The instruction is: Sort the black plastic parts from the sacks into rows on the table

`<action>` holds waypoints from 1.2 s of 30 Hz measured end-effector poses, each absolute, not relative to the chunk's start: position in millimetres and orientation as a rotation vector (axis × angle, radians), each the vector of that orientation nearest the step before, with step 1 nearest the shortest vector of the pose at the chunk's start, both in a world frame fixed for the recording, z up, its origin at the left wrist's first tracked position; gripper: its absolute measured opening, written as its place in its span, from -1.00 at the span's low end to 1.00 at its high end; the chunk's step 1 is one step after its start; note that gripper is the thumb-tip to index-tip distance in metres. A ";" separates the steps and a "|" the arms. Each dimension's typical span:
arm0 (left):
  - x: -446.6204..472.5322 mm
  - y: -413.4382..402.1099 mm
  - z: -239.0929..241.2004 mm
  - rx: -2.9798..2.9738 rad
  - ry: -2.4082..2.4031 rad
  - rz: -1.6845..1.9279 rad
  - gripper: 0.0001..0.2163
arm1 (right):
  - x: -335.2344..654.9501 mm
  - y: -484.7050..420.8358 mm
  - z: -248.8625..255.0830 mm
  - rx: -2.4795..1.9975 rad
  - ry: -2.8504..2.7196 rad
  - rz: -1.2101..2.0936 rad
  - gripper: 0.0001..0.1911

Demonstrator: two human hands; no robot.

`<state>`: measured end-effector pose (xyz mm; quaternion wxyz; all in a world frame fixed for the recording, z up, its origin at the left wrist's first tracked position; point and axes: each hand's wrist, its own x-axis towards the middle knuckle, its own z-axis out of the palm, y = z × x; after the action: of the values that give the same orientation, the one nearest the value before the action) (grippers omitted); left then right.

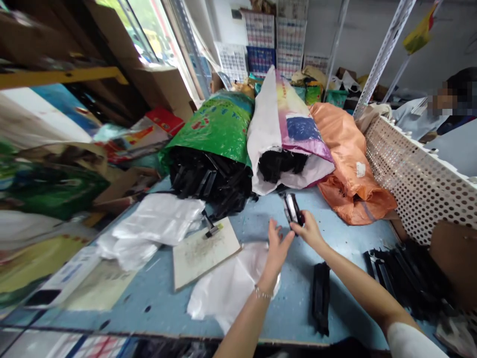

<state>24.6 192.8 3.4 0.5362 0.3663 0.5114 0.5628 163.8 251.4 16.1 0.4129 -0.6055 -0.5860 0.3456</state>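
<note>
Above the blue table, my right hand [306, 228] is closed around a narrow black piece with a shiny, light face [292, 209]; its exact kind I cannot make out. My left hand [278, 248] is just left of it, fingers apart, holding nothing. Under the left forearm lies a thin white plastic bag [227, 283]. A long black plastic strip piece [320, 298] rests below my right hand, near the front edge. Left of my hands is a pale board [204, 256] with a small black tool [211, 228] on it.
Stacked clear bags [160, 219] lie at left. Behind stand a green sack [216, 124] and a white-purple sack [264, 124], both holding black pieces, and an orange sack [343, 154]. More black strips [402, 273] lie right, beside a perforated white basket [417, 174]. A person sits beyond it.
</note>
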 end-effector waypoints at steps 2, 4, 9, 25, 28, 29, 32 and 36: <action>23.8 200.3 23.1 0.838 1.124 1.292 -0.40 | 174.1 209.1 17.9 -1.302 -1.760 0.778 -0.60; 25.1 193.6 38.0 0.786 0.972 1.177 -0.44 | 190.7 186.0 27.7 -1.187 -1.836 0.656 -0.68; 35.9 148.1 54.1 0.513 0.603 0.935 -0.52 | 222.2 200.1 53.0 -1.125 -2.046 0.225 -0.61; 33.4 141.1 58.1 0.364 0.824 1.060 -0.59 | 207.3 136.1 57.5 -0.870 -2.439 0.345 -0.55; 41.3 136.2 61.2 0.408 0.846 1.098 -0.58 | 202.9 133.2 52.9 -0.879 -2.475 0.385 -0.57; 42.4 136.1 62.1 0.439 0.867 1.118 -0.58 | 200.5 131.6 51.8 -0.885 -2.456 0.416 -0.57; 39.5 141.5 54.8 0.564 0.987 1.265 -0.55 | 192.8 129.6 48.2 -1.021 -2.298 0.649 -0.55; 36.1 142.7 11.3 0.723 1.261 1.318 -0.48 | 186.9 157.3 41.5 -1.226 -2.199 0.931 -0.61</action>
<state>36.1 142.7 11.3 0.5562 0.3061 0.5341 0.5582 186.9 157.3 41.5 0.2267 -0.4448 -0.7980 0.3378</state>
